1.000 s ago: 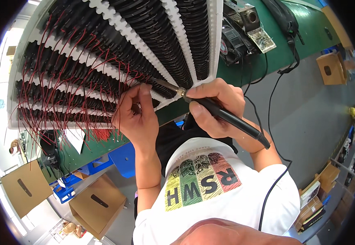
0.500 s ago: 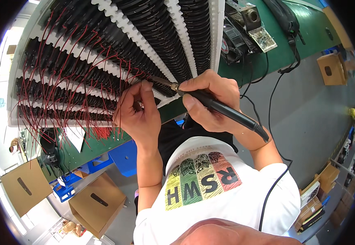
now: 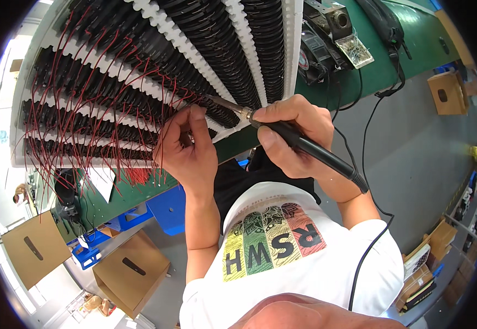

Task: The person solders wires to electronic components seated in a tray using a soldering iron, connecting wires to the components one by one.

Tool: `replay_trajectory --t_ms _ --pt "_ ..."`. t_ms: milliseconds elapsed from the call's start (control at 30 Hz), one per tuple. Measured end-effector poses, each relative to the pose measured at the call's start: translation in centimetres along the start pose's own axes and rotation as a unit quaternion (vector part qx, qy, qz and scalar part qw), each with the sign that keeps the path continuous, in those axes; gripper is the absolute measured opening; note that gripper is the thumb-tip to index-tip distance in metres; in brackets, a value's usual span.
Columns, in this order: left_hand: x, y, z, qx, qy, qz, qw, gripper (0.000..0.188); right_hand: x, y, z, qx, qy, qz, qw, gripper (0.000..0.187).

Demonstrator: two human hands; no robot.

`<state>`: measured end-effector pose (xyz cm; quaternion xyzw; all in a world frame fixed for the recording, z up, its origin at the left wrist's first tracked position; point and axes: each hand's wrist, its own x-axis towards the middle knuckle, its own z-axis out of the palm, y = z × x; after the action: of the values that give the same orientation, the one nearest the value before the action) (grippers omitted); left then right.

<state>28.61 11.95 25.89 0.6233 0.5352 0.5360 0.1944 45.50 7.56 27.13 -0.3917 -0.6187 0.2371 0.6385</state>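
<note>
My right hand (image 3: pixel 296 134) is closed round the black handle of a soldering iron (image 3: pixel 326 155), whose thin metal tip points left over a row of black parts (image 3: pixel 216 112). Close to that tip, my left hand (image 3: pixel 189 145) has its thumb and forefinger pinched together on what looks like a red wire; the fingers hide most of it. Many thin red wires (image 3: pixel 93 98) rise from the black parts on the left side and hang over the near edge. The parts stand in tight rows between notched white strips (image 3: pixel 181 44) in a large white tray (image 3: pixel 18 137).
A fan-like device (image 3: pixel 311 60) and a small metal tray with bits of solder (image 3: pixel 354 52) are on the green table (image 3: pixel 381 74) at the right. The iron's cord (image 3: pixel 367 249) loops past my right arm. Cardboard boxes (image 3: pixel 131 274) and a blue stool (image 3: pixel 167 211) stand lower left.
My right hand has shifted a little right and down with the soldering iron, and its tip has drawn slightly away from my left fingertips. My left hand has barely moved.
</note>
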Motion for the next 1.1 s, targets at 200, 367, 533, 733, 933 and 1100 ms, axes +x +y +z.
replay_trajectory --t_ms 200,367,533,733,933,1100 --pt "-0.1 0.1 -0.1 0.0 0.001 0.002 1.0 0.011 0.3 0.1 0.1 -0.009 -0.014 -0.021 1.0 0.017" --pt "-0.2 0.1 -0.1 0.004 0.001 0.001 1.0 0.011 0.5 0.2 0.0 -0.022 -0.023 -0.033 0.999 0.018" --pt "-0.2 0.3 -0.1 -0.004 0.003 -0.001 1.0 0.011 0.7 0.1 0.0 -0.032 -0.033 -0.032 0.998 0.019" --pt "-0.2 0.4 -0.1 0.002 0.002 -0.003 1.0 0.01 1.4 -0.2 0.2 -0.061 -0.058 -0.076 0.994 0.017" --pt "-0.2 0.4 -0.1 0.016 0.001 0.003 1.0 0.01 1.3 -0.2 -0.1 -0.059 -0.074 -0.09 0.991 0.016" --pt "-0.1 0.4 -0.4 0.027 0.007 0.009 1.0 0.01 0.1 -0.9 -1.4 0.01 -0.033 0.019 0.999 0.017"
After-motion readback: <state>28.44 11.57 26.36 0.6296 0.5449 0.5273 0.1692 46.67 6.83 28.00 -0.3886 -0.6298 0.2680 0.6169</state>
